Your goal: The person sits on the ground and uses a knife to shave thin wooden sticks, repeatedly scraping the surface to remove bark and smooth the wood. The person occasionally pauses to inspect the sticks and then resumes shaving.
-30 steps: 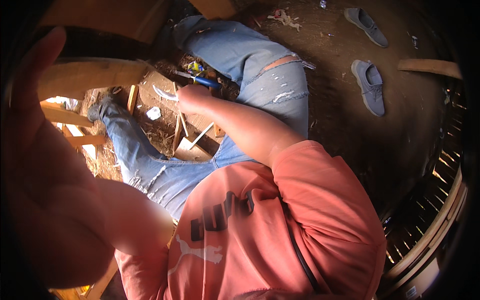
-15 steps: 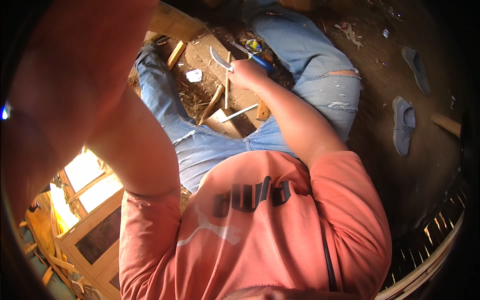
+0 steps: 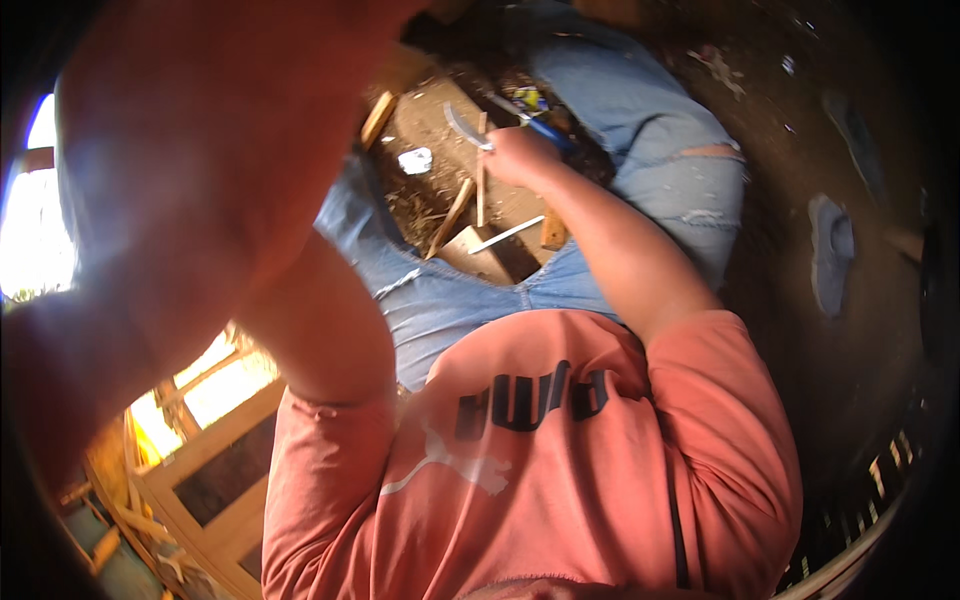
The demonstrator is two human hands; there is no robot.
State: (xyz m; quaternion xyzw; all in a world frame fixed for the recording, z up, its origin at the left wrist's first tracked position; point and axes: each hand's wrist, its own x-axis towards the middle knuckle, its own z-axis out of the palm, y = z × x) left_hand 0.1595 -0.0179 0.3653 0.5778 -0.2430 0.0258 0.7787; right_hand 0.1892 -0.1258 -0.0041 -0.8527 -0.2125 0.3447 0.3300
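Right hand (image 3: 520,155) closed in a grip around curved blade (image 3: 462,128) and thin wood strip (image 3: 481,170). Strip long axis vertical, running down toward lap, over wood scraps (image 3: 470,235) between knees. Left hand: out of frame, grip cannot tell; left arm (image 3: 200,200) raised, blurred.

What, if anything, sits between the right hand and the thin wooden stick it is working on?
Nothing visible: the right hand already grips the thin wooden stick, with a curved blade at its top. The left hand is out of view.
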